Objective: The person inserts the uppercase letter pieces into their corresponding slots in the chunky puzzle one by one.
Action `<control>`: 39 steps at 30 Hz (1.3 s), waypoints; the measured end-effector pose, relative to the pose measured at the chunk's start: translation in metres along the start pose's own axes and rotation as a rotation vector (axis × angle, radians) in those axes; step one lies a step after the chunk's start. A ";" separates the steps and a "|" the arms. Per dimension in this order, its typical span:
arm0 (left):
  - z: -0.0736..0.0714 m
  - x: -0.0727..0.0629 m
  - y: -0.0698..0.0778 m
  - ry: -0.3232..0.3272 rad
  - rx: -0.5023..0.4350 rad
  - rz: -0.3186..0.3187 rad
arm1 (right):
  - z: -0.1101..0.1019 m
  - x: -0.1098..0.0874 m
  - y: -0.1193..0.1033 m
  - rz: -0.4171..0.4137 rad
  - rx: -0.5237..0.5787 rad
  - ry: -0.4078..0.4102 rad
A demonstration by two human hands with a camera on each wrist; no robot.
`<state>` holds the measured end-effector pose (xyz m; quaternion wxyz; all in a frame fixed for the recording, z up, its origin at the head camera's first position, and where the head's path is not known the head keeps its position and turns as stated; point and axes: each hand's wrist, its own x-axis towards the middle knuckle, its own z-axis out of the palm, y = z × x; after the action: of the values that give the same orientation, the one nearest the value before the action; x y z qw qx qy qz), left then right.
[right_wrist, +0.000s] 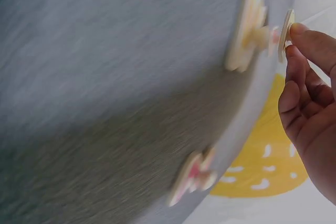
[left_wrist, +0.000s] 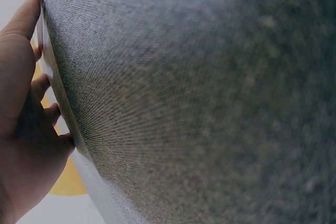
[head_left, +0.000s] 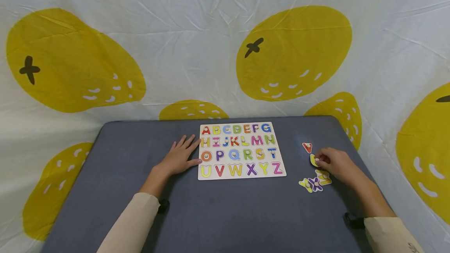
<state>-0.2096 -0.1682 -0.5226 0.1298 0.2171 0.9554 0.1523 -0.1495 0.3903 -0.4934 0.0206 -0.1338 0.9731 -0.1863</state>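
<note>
My left hand [head_left: 178, 157] rests on the table with spread fingers, its fingertips and thumb touching the left edge of a white alphabet puzzle board [head_left: 226, 177]. In the left wrist view, the left hand [left_wrist: 26, 114] is seen side-on against the tabletop. To the right, my right hand [head_left: 338, 164] pinches a yellow letter U puzzle piece [head_left: 313, 161] between thumb and finger. The right wrist view shows that piece [right_wrist: 285, 38] edge-on, off the table. Around it lie a red V piece [head_left: 307, 147], a yellow W piece [head_left: 324, 177], a purple X piece [head_left: 316, 184] and a yellow Y piece [head_left: 304, 184].
A dark grey table [head_left: 218, 218] carries the board and pieces. Behind it hangs a white cloth [head_left: 197, 65] with large yellow fruit prints. Many of the board's upper letters have knobs; its bottom row, U to Z, shows coloured letters without visible knobs.
</note>
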 end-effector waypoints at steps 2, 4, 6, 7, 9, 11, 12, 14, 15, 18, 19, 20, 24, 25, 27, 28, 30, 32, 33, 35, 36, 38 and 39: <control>0.000 -0.001 0.000 0.001 -0.001 0.000 | -0.002 0.004 -0.006 -0.026 0.001 0.020; 0.000 -0.001 0.001 0.000 -0.001 -0.002 | -0.003 0.009 -0.013 -0.058 0.013 0.030; 0.001 -0.002 0.001 0.003 -0.001 -0.001 | -0.002 0.014 -0.020 -0.091 0.018 0.039; 0.001 -0.001 0.001 0.005 0.000 0.002 | -0.002 0.016 -0.023 -0.108 0.021 0.043; 0.002 -0.001 0.001 0.011 -0.002 0.007 | -0.001 0.022 -0.030 -0.133 0.021 0.049; 0.002 0.000 0.001 0.017 0.000 0.012 | 0.001 0.028 -0.038 -0.151 0.018 0.054; 0.002 0.000 0.001 0.018 0.001 0.014 | 0.001 0.031 -0.042 -0.155 0.018 0.051; 0.002 0.000 0.002 0.014 0.000 0.013 | 0.002 0.037 -0.051 -0.159 0.023 0.043; 0.003 0.000 0.003 0.011 0.001 0.012 | 0.003 0.041 -0.056 -0.165 0.027 0.037; 0.003 -0.001 0.004 0.003 -0.005 0.006 | 0.006 0.050 -0.072 -0.182 0.036 0.027; 0.003 -0.001 0.004 0.002 -0.005 0.005 | 0.007 0.054 -0.078 -0.190 0.043 0.023; 0.003 -0.001 0.004 0.002 -0.006 0.004 | 0.009 0.057 -0.083 -0.203 0.047 0.020; 0.005 0.000 0.002 0.002 -0.003 0.003 | 0.018 0.067 -0.104 -0.262 0.062 0.000; 0.006 0.001 0.002 0.003 -0.001 0.005 | 0.021 0.070 -0.109 -0.273 0.061 -0.009; 0.006 0.001 0.001 0.002 0.003 0.004 | 0.027 0.075 -0.120 -0.301 0.060 -0.021; 0.006 0.001 0.001 0.001 0.003 0.005 | 0.030 0.078 -0.126 -0.309 0.061 -0.032; 0.006 0.001 0.000 0.006 0.006 0.009 | 0.036 0.083 -0.137 -0.335 0.063 -0.047; 0.006 0.001 0.000 0.010 0.009 0.011 | 0.040 0.089 -0.149 -0.352 0.079 -0.068; 0.005 0.001 0.000 0.013 0.008 0.013 | 0.042 0.091 -0.156 -0.360 0.087 -0.081; 0.004 0.001 -0.001 0.015 0.009 0.012 | 0.046 0.096 -0.168 -0.375 0.109 -0.116; 0.003 0.001 0.000 0.015 0.008 0.009 | 0.048 0.099 -0.175 -0.379 0.119 -0.135; 0.002 0.000 0.000 0.016 0.006 0.007 | 0.053 0.104 -0.187 -0.385 0.134 -0.171; 0.001 0.000 0.000 0.018 0.005 0.007 | 0.056 0.106 -0.192 -0.389 0.137 -0.185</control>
<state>-0.2092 -0.1681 -0.5236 0.1203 0.2193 0.9562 0.1521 -0.1985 0.1704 -0.4734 0.0824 -0.3338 0.9080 -0.2395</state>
